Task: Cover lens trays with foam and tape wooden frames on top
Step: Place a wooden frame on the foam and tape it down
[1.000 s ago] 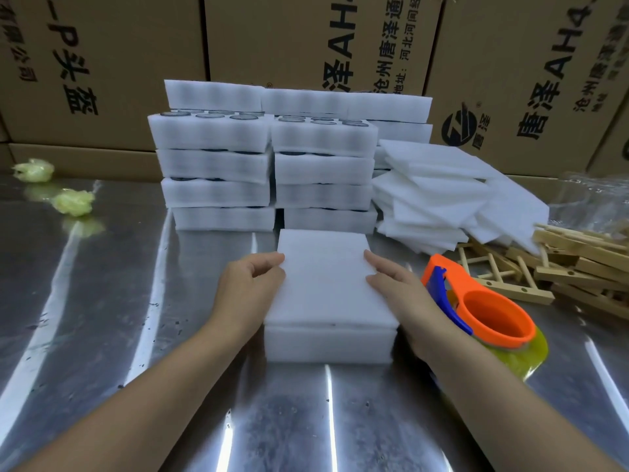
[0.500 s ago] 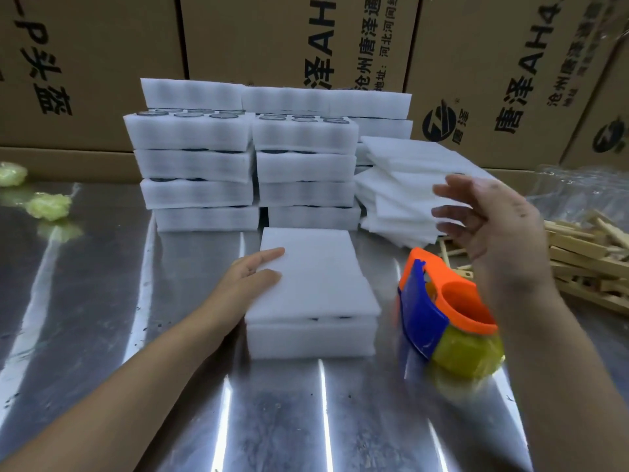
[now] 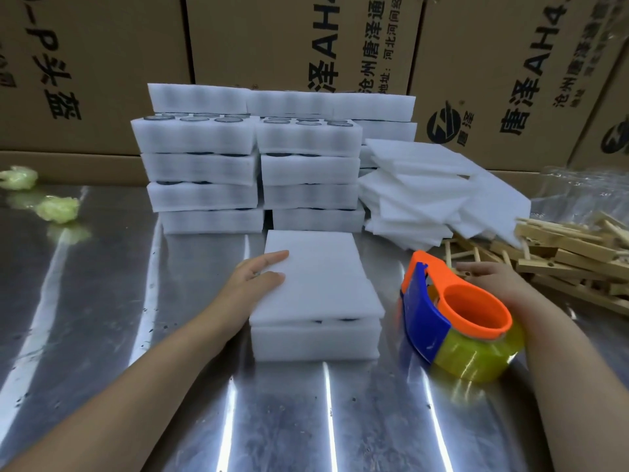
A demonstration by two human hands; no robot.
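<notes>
Pressing flat with straight fingers, the left hand (image 3: 258,277) rests on the left side of the foam sheet (image 3: 320,277) that covers the lens tray (image 3: 315,338), which sits mid-tabletop (image 3: 102,335), toward the near edge. Dark lenses show in the gap under the sheet's front edge. If that hand lifts or nudges, the light foam could slide askew and leave lenses bare under the frame.

Just right of the tray stands the tape dispenser (image 3: 456,315), orange and blue with a yellowish roll. It lies between the tray and the right arm, so a forearm sweeping back toward the tray could tip it or shove it against the foam.

The right hand (image 3: 493,281) is at the wooden frames (image 3: 561,253) heaped by the right edge. Its fingers are partly hidden behind the dispenser, and I cannot tell whether they grip a frame. The frames look tangled, so pulling one may drag others along.

The tabletop is bright sheet metal streaked with glare. Two green crumpled wads (image 3: 58,209) lie toward its far left corner. Stacks of filled trays (image 3: 252,165) stand along the far edge at centre, with loose foam sheets (image 3: 425,189) piled just to their right. Printed cardboard boxes (image 3: 272,39) wall the back.
</notes>
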